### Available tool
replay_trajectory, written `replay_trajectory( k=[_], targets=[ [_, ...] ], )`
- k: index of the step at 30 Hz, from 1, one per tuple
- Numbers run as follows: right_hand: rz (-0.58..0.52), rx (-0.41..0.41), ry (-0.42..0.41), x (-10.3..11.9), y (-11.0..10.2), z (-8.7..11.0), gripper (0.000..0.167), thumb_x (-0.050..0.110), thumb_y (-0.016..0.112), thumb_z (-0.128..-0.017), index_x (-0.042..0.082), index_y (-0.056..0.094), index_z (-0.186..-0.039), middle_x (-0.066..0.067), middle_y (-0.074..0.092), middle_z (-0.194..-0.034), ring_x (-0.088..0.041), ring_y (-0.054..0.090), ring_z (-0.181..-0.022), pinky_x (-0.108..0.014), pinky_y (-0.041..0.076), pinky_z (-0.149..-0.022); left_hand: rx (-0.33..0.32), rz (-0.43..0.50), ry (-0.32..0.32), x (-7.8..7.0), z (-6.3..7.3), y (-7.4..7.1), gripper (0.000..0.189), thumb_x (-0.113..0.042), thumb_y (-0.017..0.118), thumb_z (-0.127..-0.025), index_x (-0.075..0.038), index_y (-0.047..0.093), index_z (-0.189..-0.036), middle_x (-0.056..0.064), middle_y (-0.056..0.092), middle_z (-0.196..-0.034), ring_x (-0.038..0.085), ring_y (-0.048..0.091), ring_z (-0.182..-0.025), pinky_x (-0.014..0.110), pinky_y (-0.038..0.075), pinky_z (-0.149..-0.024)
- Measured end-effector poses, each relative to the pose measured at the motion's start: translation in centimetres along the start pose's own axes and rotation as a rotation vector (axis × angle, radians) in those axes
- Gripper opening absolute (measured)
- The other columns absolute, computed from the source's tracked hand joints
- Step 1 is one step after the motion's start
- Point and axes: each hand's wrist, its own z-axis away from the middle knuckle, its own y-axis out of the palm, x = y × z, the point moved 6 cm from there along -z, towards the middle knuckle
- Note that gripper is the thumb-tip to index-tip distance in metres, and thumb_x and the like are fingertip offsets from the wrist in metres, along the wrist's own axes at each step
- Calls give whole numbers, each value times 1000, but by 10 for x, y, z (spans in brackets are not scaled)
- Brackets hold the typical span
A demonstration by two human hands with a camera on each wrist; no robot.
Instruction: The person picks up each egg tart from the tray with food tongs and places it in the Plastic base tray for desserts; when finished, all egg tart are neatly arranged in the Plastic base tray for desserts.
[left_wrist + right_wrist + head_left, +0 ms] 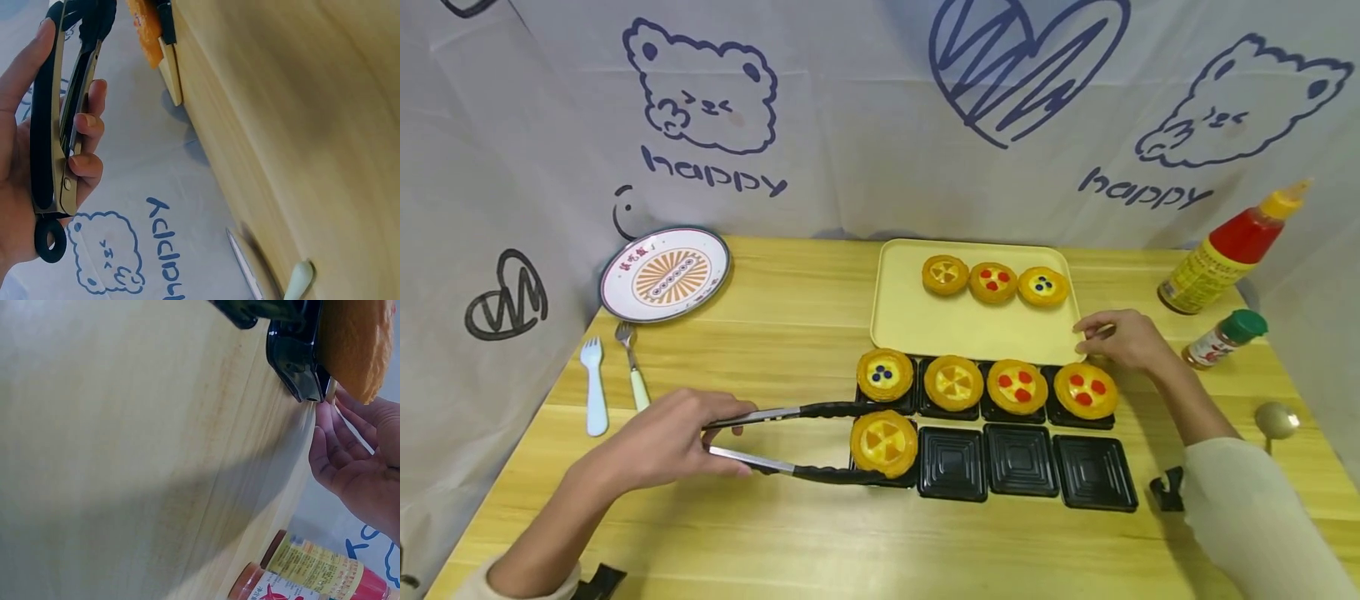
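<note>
My left hand (662, 437) grips black-and-silver tongs (775, 414), also seen in the left wrist view. Their black tips lie on both sides of an orange-topped tart (883, 444), which sits on the nearer left black square tray. At the right edge of the yellow serving tray (970, 329), my right hand (1123, 337) holds the rim between thumb and fingers. Three tarts (993, 283) stand in a row on that tray. In front of it, several tarts (953, 383) sit on a row of black square trays.
Bare black square trays (1021, 460) continue the near row rightward. A decorated plate (666, 275), a blue fork (593, 387) and a green-handled fork (634, 367) are on the left. A red sauce bottle (1228, 250), a green-capped jar (1223, 340) and a spoon (1276, 421) stand or lie right.
</note>
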Motion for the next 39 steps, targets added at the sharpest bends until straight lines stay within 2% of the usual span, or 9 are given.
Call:
replay_trajectory(
  k=[5, 10, 13, 20, 24, 29, 34, 37, 39],
  targets=[
    [14, 6, 2, 1, -1, -2, 38, 20, 71, -85, -5, 63, -112, -21, 62, -99, -39, 62, -96, -25, 47, -64, 10, -64, -4, -1, -2, 6, 58, -46, 81, -68, -8, 69, -111, -7, 68, -86, -6, 36, -54, 17, 35, -52],
    [14, 1, 2, 1, -2, -1, 38, 20, 71, -85, -5, 63, -112, -21, 62, -99, -39, 62, -96, -25, 47, -63, -5, -127, -10, -3, -5, 6, 60, -46, 82, -67, -9, 69, -112, -3, 70, -95, 5, 60, -69, 25, 47, -59],
    [10, -1, 4, 1, -2, -1, 37, 20, 71, -85, -5, 63, -112, -21, 62, -99, -38, 62, -95, -25, 47, -62, 1, -135, -18, -3, -6, 5, 61, -47, 82, -67, -9, 68, -113, -4, 70, -95, 10, 66, -76, 27, 50, -62],
    [9, 2, -3, 0, -3, 0, 37, 20, 70, -86, -5, 63, -112, -20, 62, -98, -39, 61, -96, -25, 47, -63, 11, -21, -25, -4, -9, -4, 63, -47, 81, -68, -7, 66, -115, -7, 65, -90, -4, 37, -56, 19, 36, -53],
    [9, -3, -2, -1, -3, 1, 35, 19, 69, -86, -5, 64, -111, -20, 62, -98, -39, 61, -96, -25, 47, -63, -8, -12, -20, -5, -18, -11, 63, -45, 81, -69, -5, 66, -115, -4, 67, -91, -4, 37, -54, 18, 35, -53],
    [7, -10, -4, -1, -1, 1, 35, 19, 70, -85, -5, 64, -111, -20, 63, -97, -38, 62, -95, -25, 47, -64, -28, -12, -31, 1, -39, -13, 66, -43, 81, -69, -3, 64, -118, -1, 69, -92, -2, 39, -53, 20, 37, -54],
    [16, -12, -12, 0, 0, -1, 36, 19, 71, -85, -5, 64, -111, -20, 63, -98, -39, 62, -95, -25, 48, -63, -61, -24, -35, 12, -73, -13, 70, -46, 81, -69, -1, 63, -120, 0, 68, -89, 3, 41, -54, 23, 39, -56],
    [19, -13, -10, 0, 0, -1, 36, 19, 71, -85, -5, 64, -111, -21, 63, -98, -39, 62, -95, -24, 47, -63, -71, -52, -42, 20, -98, -14, 73, -47, 81, -69, 1, 62, -121, 8, 71, -96, 11, 54, -63, 32, 48, -66],
    [14, -12, -7, 0, 0, -1, 36, 20, 71, -85, -5, 64, -111, -21, 64, -99, -38, 62, -95, -25, 47, -63, -64, -71, -67, 26, -117, -15, 77, -48, 80, -69, 2, 60, -124, 14, 70, -106, 21, 63, -78, 39, 52, -78]
  ],
)
